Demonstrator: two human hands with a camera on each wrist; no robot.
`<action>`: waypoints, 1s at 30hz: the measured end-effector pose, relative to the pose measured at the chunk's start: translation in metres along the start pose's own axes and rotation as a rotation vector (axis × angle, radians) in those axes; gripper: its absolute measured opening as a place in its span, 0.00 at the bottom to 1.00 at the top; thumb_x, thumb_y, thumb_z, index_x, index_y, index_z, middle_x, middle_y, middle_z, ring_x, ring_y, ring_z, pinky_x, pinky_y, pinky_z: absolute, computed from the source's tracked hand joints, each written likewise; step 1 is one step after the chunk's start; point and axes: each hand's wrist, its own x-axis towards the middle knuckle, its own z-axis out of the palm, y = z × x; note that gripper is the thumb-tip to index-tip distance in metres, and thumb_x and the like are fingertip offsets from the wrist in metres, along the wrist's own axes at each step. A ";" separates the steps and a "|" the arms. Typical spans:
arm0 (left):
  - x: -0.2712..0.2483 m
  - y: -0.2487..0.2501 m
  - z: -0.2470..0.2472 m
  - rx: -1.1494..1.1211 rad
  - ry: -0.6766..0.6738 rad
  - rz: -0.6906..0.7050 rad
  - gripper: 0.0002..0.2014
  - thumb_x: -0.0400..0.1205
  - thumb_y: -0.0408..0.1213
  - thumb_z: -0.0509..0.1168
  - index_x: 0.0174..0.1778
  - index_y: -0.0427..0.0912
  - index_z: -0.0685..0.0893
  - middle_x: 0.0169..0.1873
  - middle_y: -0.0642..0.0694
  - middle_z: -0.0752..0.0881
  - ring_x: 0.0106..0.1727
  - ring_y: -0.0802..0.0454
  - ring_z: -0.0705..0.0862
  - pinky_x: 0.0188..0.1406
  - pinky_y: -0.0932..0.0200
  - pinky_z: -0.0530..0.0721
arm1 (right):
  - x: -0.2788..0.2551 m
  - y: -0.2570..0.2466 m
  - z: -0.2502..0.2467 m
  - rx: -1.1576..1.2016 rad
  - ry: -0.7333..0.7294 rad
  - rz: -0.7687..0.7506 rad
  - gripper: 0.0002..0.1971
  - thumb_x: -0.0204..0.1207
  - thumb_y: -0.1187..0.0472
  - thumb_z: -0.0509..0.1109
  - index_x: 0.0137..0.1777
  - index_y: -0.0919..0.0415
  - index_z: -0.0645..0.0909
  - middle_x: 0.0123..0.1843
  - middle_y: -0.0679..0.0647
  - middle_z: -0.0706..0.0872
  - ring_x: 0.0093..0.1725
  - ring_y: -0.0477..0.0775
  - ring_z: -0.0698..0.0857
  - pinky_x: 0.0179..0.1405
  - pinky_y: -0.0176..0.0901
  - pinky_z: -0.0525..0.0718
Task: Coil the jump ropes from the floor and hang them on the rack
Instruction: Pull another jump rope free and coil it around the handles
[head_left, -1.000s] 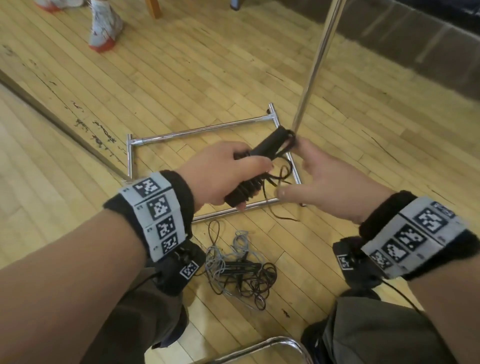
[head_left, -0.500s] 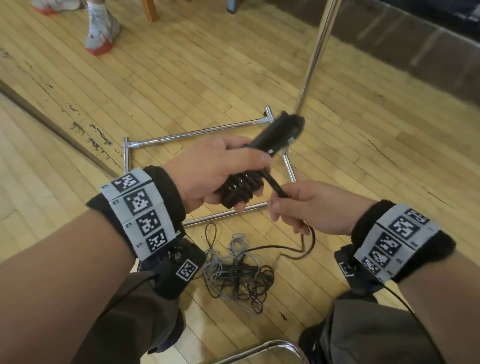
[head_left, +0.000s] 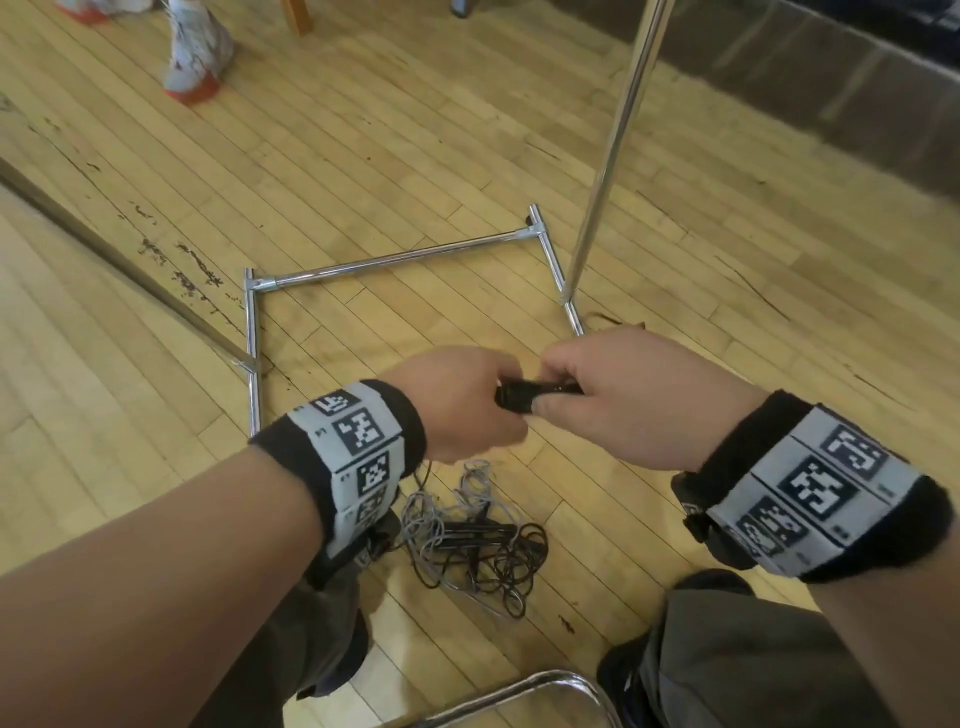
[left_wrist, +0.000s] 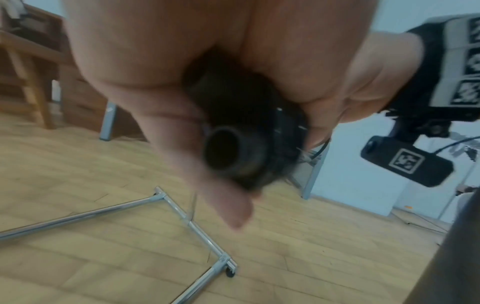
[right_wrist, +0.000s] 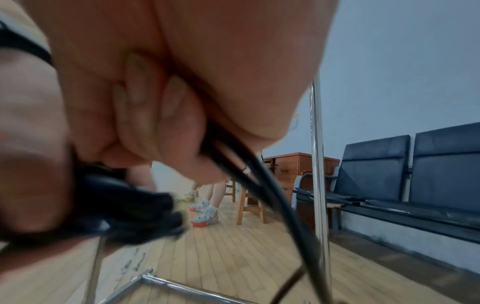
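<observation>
My left hand (head_left: 467, 400) grips the black jump rope handles (head_left: 524, 396), seen end-on in the left wrist view as the handles (left_wrist: 233, 152) with cord wound round them. My right hand (head_left: 597, 395) meets it from the right and pinches the black cord (right_wrist: 259, 181) against the handles. Both hands hover above the chrome rack base (head_left: 395, 258). A tangle of grey and black jump ropes (head_left: 467, 540) lies on the wooden floor below my wrists. The rack's upright pole (head_left: 613, 145) rises at the right.
Another person's white and red shoe (head_left: 195, 57) stands at the far left. A chrome chair frame (head_left: 519, 696) curves at the bottom edge between my knees. A dark bench (right_wrist: 405, 181) lines the wall on the right, with a wooden stool (right_wrist: 249, 203) and desk behind.
The handles have tipped from pointing up toward the pole to lying level. My right hand rose from below the handles and closed in against the left hand.
</observation>
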 end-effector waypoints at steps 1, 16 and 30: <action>0.003 -0.002 -0.003 -0.055 0.071 -0.016 0.08 0.82 0.48 0.69 0.57 0.58 0.85 0.35 0.52 0.89 0.21 0.63 0.85 0.21 0.63 0.84 | -0.001 -0.001 0.000 0.052 0.009 -0.003 0.11 0.86 0.46 0.64 0.44 0.48 0.80 0.31 0.46 0.81 0.30 0.44 0.78 0.29 0.41 0.72; -0.003 -0.005 -0.031 -1.022 -0.118 0.138 0.22 0.71 0.49 0.81 0.54 0.38 0.86 0.40 0.36 0.91 0.35 0.40 0.90 0.24 0.56 0.86 | -0.003 0.023 0.018 0.637 -0.263 0.092 0.14 0.91 0.53 0.59 0.49 0.57 0.82 0.30 0.49 0.81 0.26 0.50 0.72 0.23 0.40 0.70; -0.007 0.005 0.004 -0.065 -0.211 0.028 0.17 0.79 0.44 0.72 0.63 0.53 0.81 0.30 0.45 0.93 0.22 0.51 0.89 0.21 0.61 0.86 | 0.013 0.003 -0.002 -0.096 0.005 0.051 0.09 0.81 0.51 0.70 0.39 0.48 0.82 0.33 0.46 0.82 0.35 0.45 0.81 0.29 0.39 0.76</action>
